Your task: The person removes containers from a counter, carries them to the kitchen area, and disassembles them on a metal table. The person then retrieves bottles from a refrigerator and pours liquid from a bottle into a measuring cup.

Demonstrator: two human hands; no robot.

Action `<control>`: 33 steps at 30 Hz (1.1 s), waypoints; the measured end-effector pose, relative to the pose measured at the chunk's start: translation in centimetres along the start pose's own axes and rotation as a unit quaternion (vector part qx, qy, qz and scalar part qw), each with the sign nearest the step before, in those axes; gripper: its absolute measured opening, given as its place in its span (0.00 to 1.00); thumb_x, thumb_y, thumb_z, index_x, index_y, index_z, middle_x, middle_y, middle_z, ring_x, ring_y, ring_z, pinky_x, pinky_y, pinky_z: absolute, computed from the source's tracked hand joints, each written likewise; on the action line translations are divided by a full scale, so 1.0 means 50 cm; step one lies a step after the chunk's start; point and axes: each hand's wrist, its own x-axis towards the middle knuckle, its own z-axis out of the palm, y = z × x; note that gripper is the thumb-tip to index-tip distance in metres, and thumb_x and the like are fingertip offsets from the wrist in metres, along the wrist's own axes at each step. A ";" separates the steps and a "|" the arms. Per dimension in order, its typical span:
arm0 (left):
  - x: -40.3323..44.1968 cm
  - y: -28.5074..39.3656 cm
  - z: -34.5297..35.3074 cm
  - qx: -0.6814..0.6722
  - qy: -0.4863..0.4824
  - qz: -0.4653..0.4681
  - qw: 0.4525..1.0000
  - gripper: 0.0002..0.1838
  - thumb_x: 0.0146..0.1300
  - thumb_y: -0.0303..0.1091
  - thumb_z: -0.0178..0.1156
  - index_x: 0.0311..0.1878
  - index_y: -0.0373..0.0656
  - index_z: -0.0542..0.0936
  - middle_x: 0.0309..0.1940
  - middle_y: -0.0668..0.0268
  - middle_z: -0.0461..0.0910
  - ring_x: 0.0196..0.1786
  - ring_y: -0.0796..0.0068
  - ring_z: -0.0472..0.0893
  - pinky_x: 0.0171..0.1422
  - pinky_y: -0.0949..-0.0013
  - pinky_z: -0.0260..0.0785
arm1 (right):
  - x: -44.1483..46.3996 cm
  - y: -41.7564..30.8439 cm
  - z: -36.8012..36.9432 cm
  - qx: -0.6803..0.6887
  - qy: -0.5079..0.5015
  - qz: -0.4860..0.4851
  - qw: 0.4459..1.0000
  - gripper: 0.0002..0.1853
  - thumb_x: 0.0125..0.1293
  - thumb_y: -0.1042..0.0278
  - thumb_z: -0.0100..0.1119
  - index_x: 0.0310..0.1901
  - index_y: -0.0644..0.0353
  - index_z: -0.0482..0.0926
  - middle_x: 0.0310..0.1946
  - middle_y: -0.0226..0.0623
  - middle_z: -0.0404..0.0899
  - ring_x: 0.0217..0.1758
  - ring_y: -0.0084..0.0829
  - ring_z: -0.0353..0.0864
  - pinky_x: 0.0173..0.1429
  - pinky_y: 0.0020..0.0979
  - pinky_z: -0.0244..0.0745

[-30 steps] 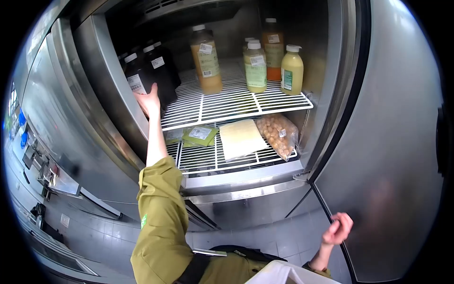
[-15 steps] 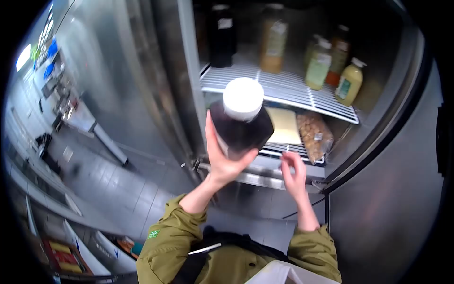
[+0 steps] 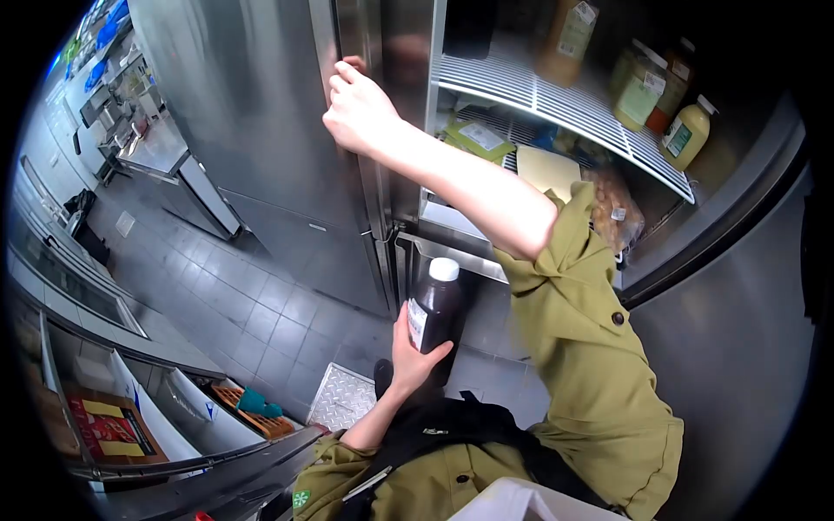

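My left hand point(image 3: 412, 354) is wrapped round a dark bottle point(image 3: 441, 304) with a white cap and a white label, held upright low in front of my body. Stretched out across to the left, my right hand point(image 3: 356, 111) has its fingers curled at the edge of a closed steel door point(image 3: 252, 130). What those fingertips grip is hidden. Beside my right forearm, the open fridge shows a white wire shelf point(image 3: 530, 97) with a tall orange-brown bottle point(image 3: 569, 39), a pale green bottle point(image 3: 641, 91) and a yellow bottle point(image 3: 688, 132).
Green packets point(image 3: 478, 139) and a bag of round brown items point(image 3: 615, 213) lie on the lower shelf. The open fridge door point(image 3: 738, 347) stands at the right. At lower left are bins with a red box point(image 3: 113, 427). A metal counter point(image 3: 156, 143) stands farther off.
My left hand has lowered the bottle it took from the shelf. My right hand has crossed over to the steel door on the left. The view has turned left.
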 end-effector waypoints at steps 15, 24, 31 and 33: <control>0.200 0.052 -0.328 -0.161 0.112 0.029 0.980 0.49 0.46 0.30 0.67 0.66 0.37 0.46 0.52 0.55 0.66 0.52 0.65 0.71 0.57 0.67 0.62 | 0.139 -0.018 -0.064 0.438 0.360 0.054 0.822 0.14 0.49 0.63 0.58 0.36 0.63 0.75 0.33 0.38 0.76 0.40 0.36 0.75 0.47 0.34 0.69; 0.185 0.103 -0.630 0.000 0.126 0.052 0.991 0.52 0.37 0.29 0.69 0.65 0.35 0.49 0.55 0.57 0.62 0.57 0.65 0.65 0.61 0.65 0.57 | 0.562 0.060 0.371 0.405 0.143 0.581 0.692 0.64 0.37 0.43 0.70 0.66 0.64 0.35 0.54 0.59 0.55 0.55 0.51 0.63 0.56 0.43 0.61; 0.174 0.103 -0.655 -0.072 0.138 0.050 0.987 0.51 0.36 0.27 0.70 0.64 0.36 0.50 0.51 0.59 0.65 0.54 0.67 0.68 0.59 0.66 0.60 | 0.598 0.070 0.411 0.382 0.185 0.625 0.655 0.50 0.39 0.53 0.66 0.61 0.63 0.49 0.46 0.55 0.67 0.49 0.51 0.71 0.51 0.45 0.68; 0.172 0.112 -0.644 -0.065 0.121 0.070 0.988 0.48 0.39 0.30 0.71 0.63 0.37 0.52 0.51 0.60 0.66 0.53 0.70 0.68 0.58 0.68 0.60 | 0.565 0.051 0.382 0.405 0.211 0.602 0.655 0.47 0.38 0.55 0.65 0.59 0.63 0.51 0.45 0.55 0.68 0.48 0.50 0.71 0.51 0.45 0.68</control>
